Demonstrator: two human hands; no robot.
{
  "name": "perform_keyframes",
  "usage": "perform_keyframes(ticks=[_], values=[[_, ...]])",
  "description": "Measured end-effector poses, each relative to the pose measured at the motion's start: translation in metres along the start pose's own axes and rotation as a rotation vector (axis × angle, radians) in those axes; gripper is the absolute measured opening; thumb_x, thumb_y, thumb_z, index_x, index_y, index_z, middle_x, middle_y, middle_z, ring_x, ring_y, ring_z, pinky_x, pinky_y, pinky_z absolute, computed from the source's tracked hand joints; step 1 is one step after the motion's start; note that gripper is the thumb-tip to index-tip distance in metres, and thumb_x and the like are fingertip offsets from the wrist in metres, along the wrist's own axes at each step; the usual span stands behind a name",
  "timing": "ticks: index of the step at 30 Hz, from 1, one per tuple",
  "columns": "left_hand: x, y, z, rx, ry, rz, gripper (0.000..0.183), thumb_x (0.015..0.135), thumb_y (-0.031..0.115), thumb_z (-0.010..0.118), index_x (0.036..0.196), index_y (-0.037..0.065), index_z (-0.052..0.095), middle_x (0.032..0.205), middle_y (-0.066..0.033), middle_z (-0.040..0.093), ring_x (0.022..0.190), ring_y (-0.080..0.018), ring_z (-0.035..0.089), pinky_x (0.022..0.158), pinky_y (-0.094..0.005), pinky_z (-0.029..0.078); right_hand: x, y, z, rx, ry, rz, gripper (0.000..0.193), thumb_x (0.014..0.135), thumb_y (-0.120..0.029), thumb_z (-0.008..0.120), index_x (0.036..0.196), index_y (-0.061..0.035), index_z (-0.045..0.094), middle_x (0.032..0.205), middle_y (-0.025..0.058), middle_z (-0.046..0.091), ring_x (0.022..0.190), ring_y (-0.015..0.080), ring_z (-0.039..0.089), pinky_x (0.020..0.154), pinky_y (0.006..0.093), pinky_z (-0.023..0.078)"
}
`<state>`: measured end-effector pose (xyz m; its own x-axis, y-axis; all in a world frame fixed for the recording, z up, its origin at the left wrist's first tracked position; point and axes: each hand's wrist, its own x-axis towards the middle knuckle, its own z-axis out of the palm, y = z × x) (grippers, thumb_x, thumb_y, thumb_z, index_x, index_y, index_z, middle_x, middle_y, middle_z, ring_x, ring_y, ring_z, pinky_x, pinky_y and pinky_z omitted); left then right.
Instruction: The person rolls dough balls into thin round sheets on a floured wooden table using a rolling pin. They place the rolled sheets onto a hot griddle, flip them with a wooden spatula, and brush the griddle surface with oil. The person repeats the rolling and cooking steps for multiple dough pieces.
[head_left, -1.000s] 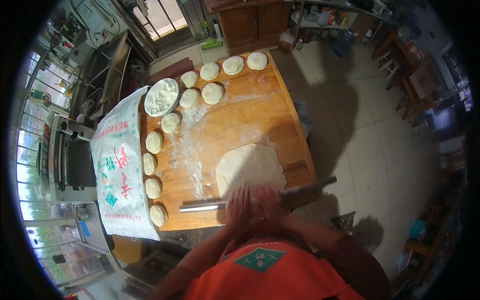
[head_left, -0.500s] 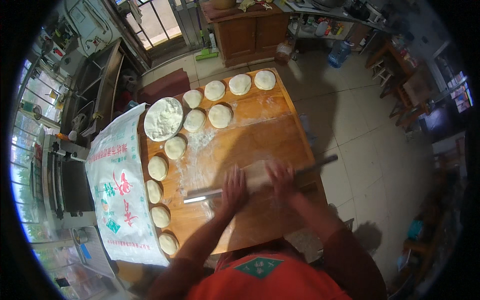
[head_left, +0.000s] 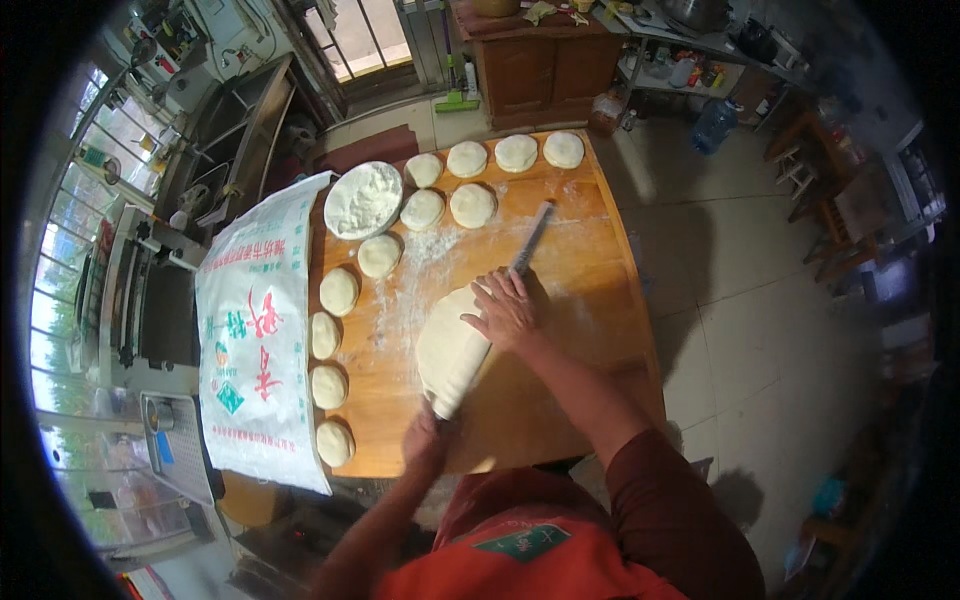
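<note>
A flat sheet of pale dough [head_left: 440,335] lies on the wooden board, its right edge curled over a long rolling pin [head_left: 532,235]. The pin slants from far right to near left. Around its near end my left hand [head_left: 427,440] is closed, close to the board's front edge. My right hand [head_left: 507,308] rests on the dough-covered middle of the pin, fingers spread and lying over it. Several round dough pieces [head_left: 473,205] line the board's far and left sides. Among them sits a white bowl of flour [head_left: 364,202].
The wooden board [head_left: 590,370] carries dusted flour. A printed white sack [head_left: 255,335] hangs over its left side. Beyond are a sink counter [head_left: 225,140], a brown cabinet [head_left: 545,75], a water jug [head_left: 717,125] and wooden stools [head_left: 835,225].
The pin has swung from lying crosswise to slanting away from me, with dough now curled over it. My left hand moved nearer to its near end; my right hand shifted left and away from me.
</note>
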<state>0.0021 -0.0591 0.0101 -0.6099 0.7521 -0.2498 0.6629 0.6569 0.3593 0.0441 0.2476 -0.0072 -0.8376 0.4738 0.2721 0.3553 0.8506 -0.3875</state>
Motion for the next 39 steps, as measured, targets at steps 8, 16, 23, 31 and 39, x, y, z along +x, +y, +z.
perform_keyframes(ticks=[8,16,23,31,39], values=[[-0.085,0.165,0.101,-0.641,-0.359,0.582,0.071,0.094,0.022,0.067,0.154,0.009,0.031,0.134,-0.0261,0.053,0.118,-0.0393,0.056,0.098,-0.0462,0.049,-0.129,0.070,-0.075,-0.180,0.014,0.567,0.064,0.092,-0.045,0.064,0.137,-0.0010,0.051,0.138,0.0158,0.051,0.130,0.0369,0.045,0.111,0.0511,0.034],[-0.049,0.063,0.081,-1.822,0.037,-0.659,0.051,0.104,0.033,0.051,0.132,-0.009,0.043,0.126,-0.0238,0.057,0.119,-0.0347,0.062,0.101,-0.0468,0.056,-0.164,0.089,-0.081,-0.130,-0.096,0.617,0.044,0.091,-0.023,0.067,0.131,-0.0093,0.060,0.124,0.0187,0.057,0.123,0.0381,0.050,0.102,0.0495,0.046],[0.029,0.048,0.060,-1.018,-0.541,-0.389,0.042,0.104,0.035,0.048,0.112,-0.005,0.059,0.106,-0.0156,0.062,0.080,-0.0212,0.061,0.070,-0.0271,0.048,-0.115,-0.011,-0.042,0.321,-0.149,0.237,0.042,0.081,-0.023,0.076,0.122,-0.0143,0.068,0.108,0.0161,0.062,0.109,0.0357,0.059,0.095,0.0486,0.047],[0.190,0.121,0.003,-0.162,0.199,0.613,0.058,0.100,0.040,0.052,0.145,0.005,0.047,0.151,-0.0214,0.045,0.143,-0.0363,0.039,0.118,-0.0498,0.029,-0.072,0.043,-0.025,0.211,0.109,0.401,0.046,0.096,-0.033,0.059,0.130,-0.0027,0.059,0.134,0.0227,0.057,0.127,0.0407,0.051,0.109,0.0525,0.038],[-0.012,0.078,0.016,0.106,-0.110,0.544,0.089,0.084,0.046,0.071,0.155,0.007,0.035,0.160,-0.0201,0.033,0.148,-0.0384,0.031,0.121,-0.0594,0.018,-0.238,-0.071,-0.056,0.076,-0.096,0.115,0.072,0.090,-0.050,0.063,0.146,-0.0090,0.047,0.148,0.0140,0.048,0.140,0.0342,0.041,0.117,0.0555,0.027]])
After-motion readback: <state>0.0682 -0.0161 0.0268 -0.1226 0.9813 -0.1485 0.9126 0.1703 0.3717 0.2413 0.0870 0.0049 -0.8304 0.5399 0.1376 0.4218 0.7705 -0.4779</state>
